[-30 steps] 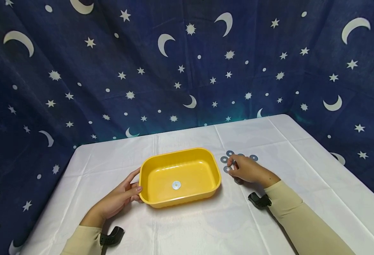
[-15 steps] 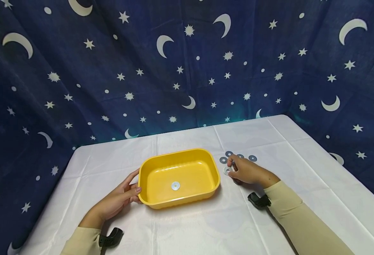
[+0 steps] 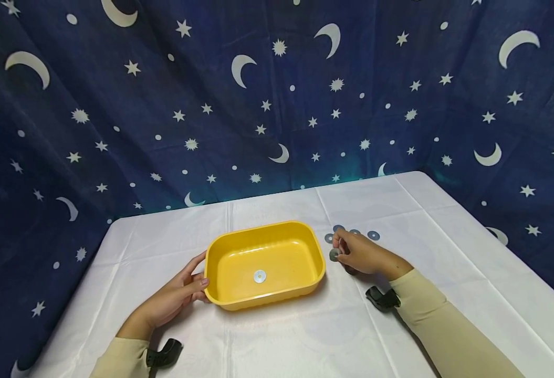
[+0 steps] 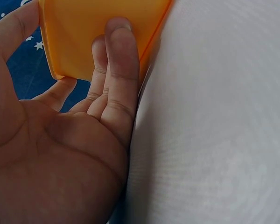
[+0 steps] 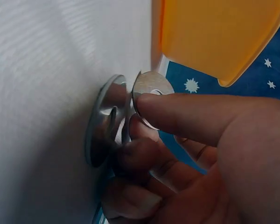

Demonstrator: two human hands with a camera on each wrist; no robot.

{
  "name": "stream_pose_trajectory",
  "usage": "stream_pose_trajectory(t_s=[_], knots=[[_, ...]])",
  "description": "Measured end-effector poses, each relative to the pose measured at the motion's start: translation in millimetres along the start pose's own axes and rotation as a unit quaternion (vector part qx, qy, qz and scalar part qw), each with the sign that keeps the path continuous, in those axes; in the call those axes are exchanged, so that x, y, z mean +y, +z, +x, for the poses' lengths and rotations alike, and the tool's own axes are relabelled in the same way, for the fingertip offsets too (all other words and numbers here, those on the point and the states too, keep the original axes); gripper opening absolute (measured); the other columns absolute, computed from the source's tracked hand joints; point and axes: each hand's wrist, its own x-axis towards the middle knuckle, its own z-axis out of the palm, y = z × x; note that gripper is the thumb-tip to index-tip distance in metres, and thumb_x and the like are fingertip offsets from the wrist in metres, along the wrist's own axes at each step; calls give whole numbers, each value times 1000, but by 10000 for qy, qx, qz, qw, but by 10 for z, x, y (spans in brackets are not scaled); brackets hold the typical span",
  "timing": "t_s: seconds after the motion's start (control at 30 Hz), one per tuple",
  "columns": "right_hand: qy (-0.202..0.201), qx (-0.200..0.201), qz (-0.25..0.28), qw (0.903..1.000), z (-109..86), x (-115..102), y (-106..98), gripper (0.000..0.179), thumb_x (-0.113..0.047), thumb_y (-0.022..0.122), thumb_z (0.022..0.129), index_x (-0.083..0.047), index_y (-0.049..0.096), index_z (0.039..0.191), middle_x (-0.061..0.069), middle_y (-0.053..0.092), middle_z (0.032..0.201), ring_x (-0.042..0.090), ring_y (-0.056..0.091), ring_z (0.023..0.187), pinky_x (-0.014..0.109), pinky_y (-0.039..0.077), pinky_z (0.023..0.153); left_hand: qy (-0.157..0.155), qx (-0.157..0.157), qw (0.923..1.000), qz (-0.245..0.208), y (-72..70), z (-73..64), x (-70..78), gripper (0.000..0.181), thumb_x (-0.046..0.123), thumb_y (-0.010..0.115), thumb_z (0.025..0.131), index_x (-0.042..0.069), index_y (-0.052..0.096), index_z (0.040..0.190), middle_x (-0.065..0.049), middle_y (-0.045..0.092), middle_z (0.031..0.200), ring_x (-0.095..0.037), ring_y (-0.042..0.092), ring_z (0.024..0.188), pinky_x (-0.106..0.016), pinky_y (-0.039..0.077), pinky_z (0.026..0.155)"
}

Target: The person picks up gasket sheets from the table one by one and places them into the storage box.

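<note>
A yellow tray stands on the table with one washer lying flat inside. My left hand rests against the tray's left end. Its thumb touches the rim, and its other fingers lie on the outer wall, as the left wrist view shows. Right of the tray, my right hand pinches a flat metal washer between thumb and forefinger, tilted up. Just beside it in the right wrist view is another washer, close to the tabletop. Several grey washers lie behind the right hand, partly covered by it.
A white cloth covers the table. A dark blue curtain with moons and stars hangs behind and at both sides. Black straps are on both wrists.
The right hand's fingers have lifted and tilted the near washer, which lay flat on the table one second ago. The left hand and tray have stayed in place.
</note>
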Motion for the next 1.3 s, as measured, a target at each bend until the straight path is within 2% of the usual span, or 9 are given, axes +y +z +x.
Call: stream_pose_trajectory(t_s=[0.37,0.6,0.87,1.13,1.3], knots=[[-224,-81,-37,9997,-45,-45,-35,18,-2,54,87,-13,46,100,7,51,77,16,51,57,26,46,54,0,15,10000,28,10,-1,2,69,26,49,95,36,4,146,-22,39,129,-23,57,100,-29,51,87],[-227,53,200,9995,-77,-107,-56,17,-2,50,89,-11,45,102,8,51,80,16,53,53,26,48,50,-75,28,10000,47,16,2,11,68,28,49,95,38,5,146,-21,40,131,-23,57,100,-27,50,88],[-471,380,320,9977,-110,-237,-99,12,-6,49,91,-11,45,102,7,49,78,16,51,50,28,47,46,-34,0,10000,31,11,1,2,69,27,49,95,37,4,146,-22,40,131,-24,57,101,-27,50,88],[-992,1045,131,9895,-169,-370,-132,12,-8,53,91,-15,47,97,2,49,79,15,46,65,23,41,52,-53,34,10000,69,6,5,2,69,28,49,95,37,4,146,-22,40,131,-23,57,100,-25,50,88],[-1101,1280,201,9854,-204,-438,-134,14,-7,54,90,-16,46,97,1,48,78,15,46,69,22,41,54,-42,30,10000,60,10,11,1,69,27,49,95,37,4,146,-22,40,131,-24,57,101,-26,50,88]])
